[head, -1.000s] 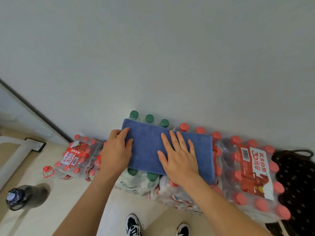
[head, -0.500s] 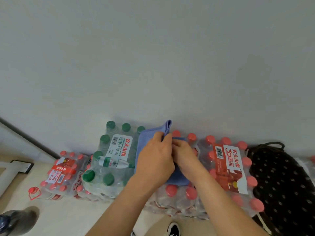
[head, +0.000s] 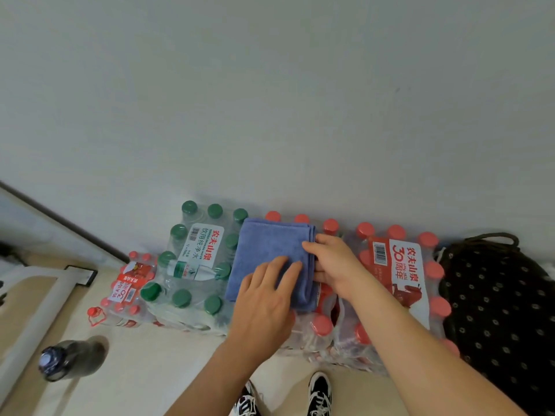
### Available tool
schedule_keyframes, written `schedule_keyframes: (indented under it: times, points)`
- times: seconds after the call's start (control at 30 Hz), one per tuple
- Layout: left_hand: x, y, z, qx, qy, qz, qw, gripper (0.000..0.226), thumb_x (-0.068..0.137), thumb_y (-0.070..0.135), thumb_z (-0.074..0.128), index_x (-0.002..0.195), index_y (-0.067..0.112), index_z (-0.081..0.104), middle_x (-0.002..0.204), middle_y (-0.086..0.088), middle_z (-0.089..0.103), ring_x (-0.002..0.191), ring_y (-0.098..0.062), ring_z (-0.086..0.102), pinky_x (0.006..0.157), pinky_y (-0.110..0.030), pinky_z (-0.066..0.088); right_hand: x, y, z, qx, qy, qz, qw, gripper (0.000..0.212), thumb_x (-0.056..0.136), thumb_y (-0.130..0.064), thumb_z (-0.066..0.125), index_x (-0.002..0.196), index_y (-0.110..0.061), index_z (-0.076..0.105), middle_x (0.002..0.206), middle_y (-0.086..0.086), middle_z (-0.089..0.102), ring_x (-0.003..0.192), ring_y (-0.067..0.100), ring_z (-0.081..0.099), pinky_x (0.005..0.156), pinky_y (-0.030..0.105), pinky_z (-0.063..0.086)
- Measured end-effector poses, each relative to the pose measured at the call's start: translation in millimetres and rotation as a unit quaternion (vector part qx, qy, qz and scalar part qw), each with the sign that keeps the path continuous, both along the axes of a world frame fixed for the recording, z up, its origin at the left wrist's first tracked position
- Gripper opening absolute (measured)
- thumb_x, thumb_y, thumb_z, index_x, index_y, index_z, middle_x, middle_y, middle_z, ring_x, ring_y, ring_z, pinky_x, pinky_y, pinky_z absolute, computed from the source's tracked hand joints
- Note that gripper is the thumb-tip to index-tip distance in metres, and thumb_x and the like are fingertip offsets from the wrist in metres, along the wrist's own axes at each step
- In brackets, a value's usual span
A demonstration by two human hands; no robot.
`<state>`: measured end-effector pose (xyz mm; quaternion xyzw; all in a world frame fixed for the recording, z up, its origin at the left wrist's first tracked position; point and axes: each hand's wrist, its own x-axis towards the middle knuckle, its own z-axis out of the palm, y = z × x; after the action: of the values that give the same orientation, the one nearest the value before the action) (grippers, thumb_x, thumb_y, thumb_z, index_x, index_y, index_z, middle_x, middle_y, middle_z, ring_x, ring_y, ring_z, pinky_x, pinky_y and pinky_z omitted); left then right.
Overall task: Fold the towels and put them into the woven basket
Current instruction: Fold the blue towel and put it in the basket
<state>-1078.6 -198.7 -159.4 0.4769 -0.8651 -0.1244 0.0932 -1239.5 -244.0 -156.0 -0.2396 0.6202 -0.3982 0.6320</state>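
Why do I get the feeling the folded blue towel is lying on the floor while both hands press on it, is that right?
Not quite. The head view shows the folded blue towel lying on top of the packs of water bottles, not on the floor. The rest holds: the left hand rests flat on it and the right hand touches its right edge.

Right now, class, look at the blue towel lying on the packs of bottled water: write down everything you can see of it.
The blue, soft-looking microfibre towel is folded into a thick rectangle, its stacked layers showing along the right edge and a stitched hem along the top. It lies flat on shrink-wrapped packs of water bottles, near the wall. The left hand presses flat on its lower part; the right hand grips its right edge, fingers on top.
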Motion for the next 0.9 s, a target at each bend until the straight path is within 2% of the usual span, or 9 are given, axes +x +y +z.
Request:
schedule_keyframes:
  times: [0.2,0.3,0.4,0.53,0.6,0.67,0.77,0.83,0.9]
  points:
    - [11,-10,-15,-0.073,-0.004,0.001,0.997,0.047,0.081,0.019,0.045,0.127,0.02,0.05,0.123,-0.006,0.057,0.102,-0.026,0.051,0.079,-0.035,0.039,3,-1,-2,-0.037,0.058,0.008,0.998,0.023,0.095,-0.006,0.049,0.098,-0.018,0.068,0.101,0.008,0.072,0.094,0.024,0.069,0.083,0.044,0.057]
    - [10,-11,-16,-0.103,0.011,-0.008,0.995,0.046,0.081,0.017,0.045,0.126,0.02,0.052,0.112,-0.002,0.05,0.085,-0.023,0.049,0.066,-0.035,0.043,4,-1,-6,-0.086,0.195,0.043,0.976,0.023,0.095,-0.008,0.046,0.111,-0.014,0.061,0.103,0.002,0.067,0.096,0.017,0.063,0.084,0.034,0.052]
    - [7,-11,-19,-0.109,0.006,-0.026,0.994,0.048,0.082,0.018,0.044,0.128,0.018,0.054,0.102,-0.001,0.043,0.076,-0.02,0.046,0.056,-0.032,0.045,9,1,-9,-0.106,0.296,0.078,0.946,0.026,0.098,-0.016,0.041,0.121,-0.016,0.054,0.109,0.0,0.062,0.098,0.016,0.059,0.085,0.033,0.049]
    - [4,-12,-24,-0.113,-0.022,-0.042,0.992,0.052,0.083,0.019,0.041,0.133,0.018,0.051,0.103,-0.002,0.043,0.075,-0.02,0.05,0.052,-0.031,0.047,9,5,-10,-0.112,0.288,0.077,0.948,0.027,0.099,-0.016,0.04,0.123,-0.017,0.053,0.111,-0.001,0.061,0.099,0.015,0.058,0.085,0.029,0.048]
    - [4,-12,-27,-0.119,-0.04,-0.053,0.991,0.055,0.083,0.02,0.039,0.137,0.017,0.046,0.105,-0.004,0.045,0.075,-0.021,0.051,0.05,-0.032,0.048,4,1,-7,-0.097,0.296,0.105,0.944,0.026,0.098,-0.016,0.041,0.12,-0.016,0.055,0.111,0.002,0.062,0.101,0.017,0.059,0.087,0.033,0.048]
    - [5,-12,-28,-0.131,-0.071,-0.071,0.986,0.058,0.082,0.021,0.037,0.139,0.017,0.044,0.106,-0.005,0.048,0.075,-0.022,0.051,0.048,-0.032,0.046,-2,-5,-4,-0.071,0.367,0.151,0.915,0.023,0.095,-0.018,0.042,0.114,-0.013,0.054,0.106,0.006,0.062,0.097,0.024,0.059,0.082,0.035,0.047]
    - [6,-13,-25,-0.144,-0.117,-0.103,0.977,0.06,0.081,0.023,0.031,0.139,0.017,0.046,0.106,-0.007,0.054,0.075,-0.023,0.05,0.047,-0.031,0.039,-4,-2,3,-0.069,0.511,0.186,0.836,0.027,0.093,-0.025,0.046,0.117,-0.014,0.043,0.106,0.007,0.061,0.088,0.027,0.058,0.071,0.036,0.047]
    - [6,-13,-22,-0.146,-0.141,-0.12,0.972,0.061,0.081,0.025,0.028,0.14,0.016,0.044,0.109,-0.008,0.055,0.076,-0.023,0.05,0.048,-0.031,0.039,-3,5,2,-0.101,0.533,0.163,0.824,0.046,0.092,-0.027,0.052,0.133,-0.02,0.034,0.123,0.009,0.052,0.099,0.028,0.059,0.076,0.038,0.05]
    - [8,-13,-20,-0.153,-0.165,-0.135,0.965,0.063,0.081,0.028,0.033,0.142,0.015,0.04,0.113,-0.008,0.054,0.078,-0.023,0.05,0.05,-0.032,0.037,-3,9,-4,-0.152,0.567,0.151,0.795,0.054,0.089,-0.023,0.059,0.138,-0.023,0.034,0.128,0.01,0.045,0.107,0.028,0.055,0.08,0.038,0.051]
